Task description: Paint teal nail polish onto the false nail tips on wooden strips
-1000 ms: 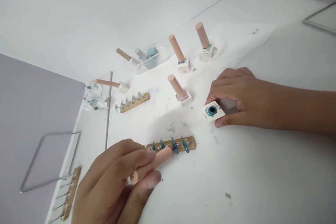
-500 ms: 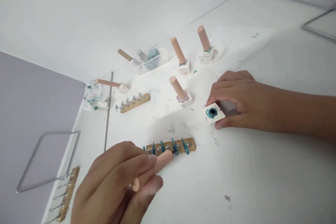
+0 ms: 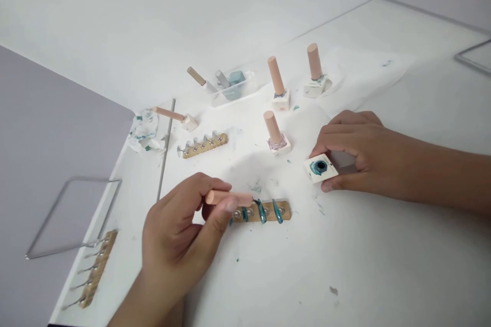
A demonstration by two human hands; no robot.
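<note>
Between the thumb and fingers of my left hand (image 3: 187, 230) is a nail polish brush (image 3: 232, 198) with a pink cylindrical handle. Its dark tip meets the upper end of one teal false nail (image 3: 262, 212). Several such nails stand on a wooden nail stand (image 3: 286, 209) with metal knobs; my left hand hides the stand's left end. On the right, my right hand (image 3: 351, 153) grips a white square nail polish bottle (image 3: 321, 167). The bottle is uncapped, its dark opening ringed with smeared teal polish, and it is tilted toward me.
Capped polish bottles (image 3: 279, 135) with pink caps stand behind, and one bottle (image 3: 188, 122) lies tipped at left. A clear tray (image 3: 245, 87) holds more bottles. Another stand (image 3: 205, 145) carries clear nails. Stained tissue (image 3: 146, 130) and a further stand (image 3: 98, 268) are on the left.
My left hand has turned and moved up and right, bringing the brush handle from slanting to nearly level. The view has shifted slightly; my right hand still holds the bottle.
</note>
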